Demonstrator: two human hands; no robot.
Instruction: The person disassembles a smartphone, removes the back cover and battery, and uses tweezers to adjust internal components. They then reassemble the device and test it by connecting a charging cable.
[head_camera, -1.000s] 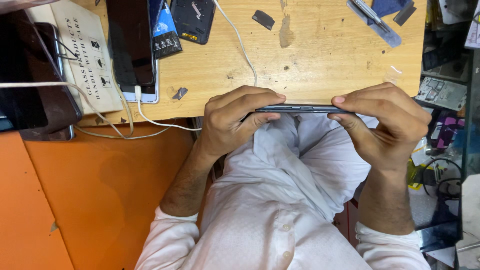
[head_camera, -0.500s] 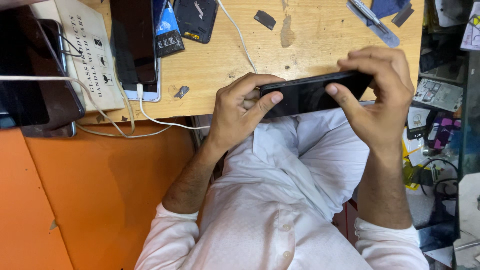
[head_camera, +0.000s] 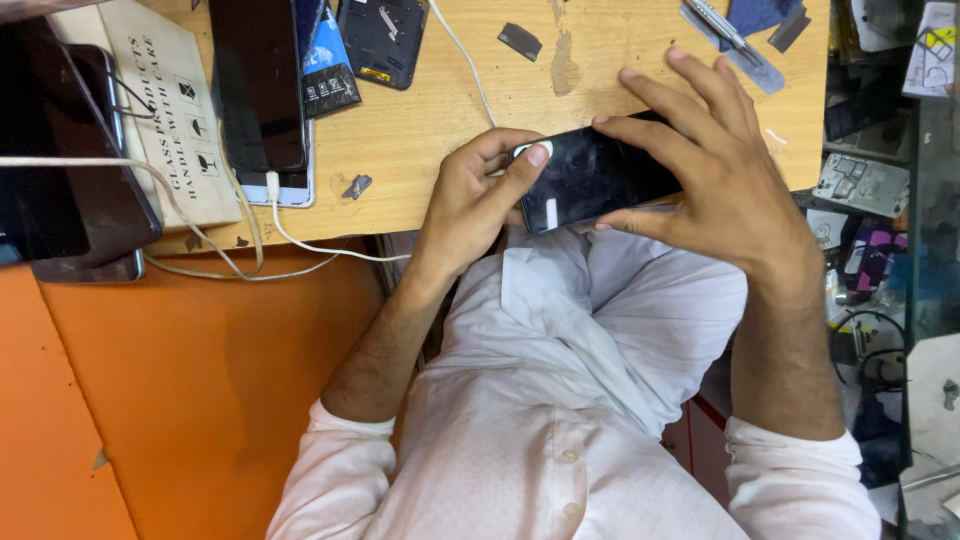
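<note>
The head view looked down on a pale wooden bench, scratched and stained, with an orange panel below its front edge. Shelves of small parts crowded the right side, too cluttered to sort out.

The phone, a flat dark slab with a glossy, smudged face, lay tilted at the bench's front edge, just above the person's white shirt. The left hand gripped its left end, fingers curled under and the thumb pressed on the glass near the corner. The right hand lay over its right end with fingers spread wide across the top; whether they clamped it or merely rested, I could not tell.

Half a second before, the phone had been held higher, its face less turned to the camera, the right fingers hooked over its upper edge. A second before, it had been edge-on between both hands, a thin dark line.

Further left, a second phone lay face up with a white cable plugged into its lower end. A beige cardboard box sat beside it, and a dark tablet overhung the bench's corner. A black back cover and a small grey chip lay near the far edge, with tweezers at the top right.
</note>
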